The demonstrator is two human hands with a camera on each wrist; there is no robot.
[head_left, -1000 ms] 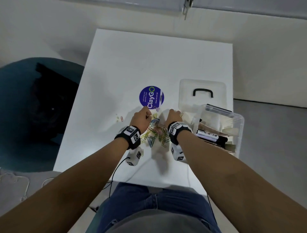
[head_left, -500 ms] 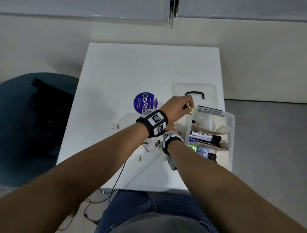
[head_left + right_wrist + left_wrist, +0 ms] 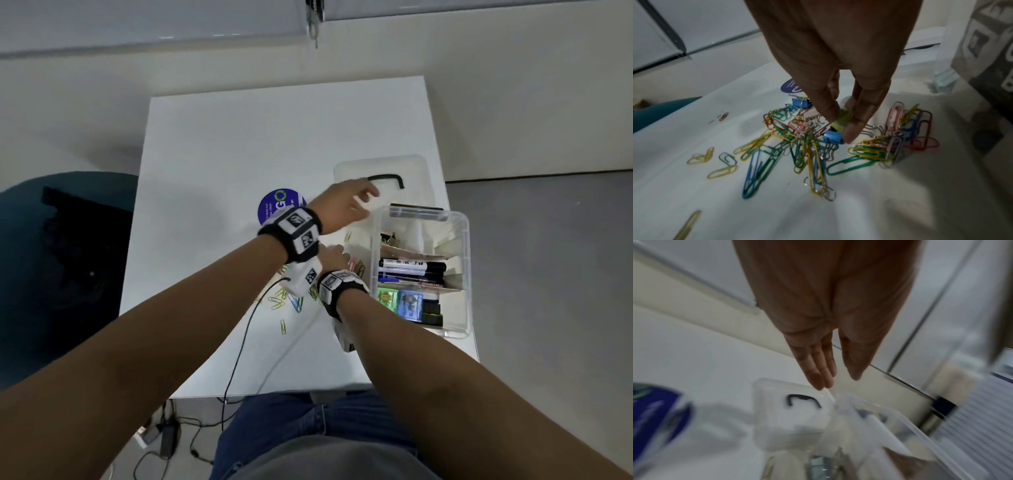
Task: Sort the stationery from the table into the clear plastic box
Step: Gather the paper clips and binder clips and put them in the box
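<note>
A pile of coloured paper clips [image 3: 803, 142] with blue binder clips [image 3: 832, 137] lies on the white table [image 3: 239, 144], left of the clear plastic box [image 3: 465, 267]. My right hand [image 3: 840, 128] reaches down into the pile and pinches a yellow-green binder clip [image 3: 843, 117] between thumb and finger; in the head view this hand [image 3: 334, 253] is half hidden under my left wrist. My left hand [image 3: 359, 202] hovers above the box's far left corner with fingers straight. The left wrist view shows that hand [image 3: 838, 382] holding nothing. Markers [image 3: 411, 265] and small packs lie inside the box.
The box's clear lid [image 3: 356, 168] with a black handle [image 3: 385, 180] lies flat just behind the box. A round purple sticker [image 3: 272, 205] is on the table left of my left hand. A black cable [image 3: 239, 342] runs off the near table edge. A teal chair [image 3: 51, 260] stands at the left.
My left hand rose from the pile with a clip pinched, carried it right to the box rim, and now is open and empty. My right hand stayed at the pile.
</note>
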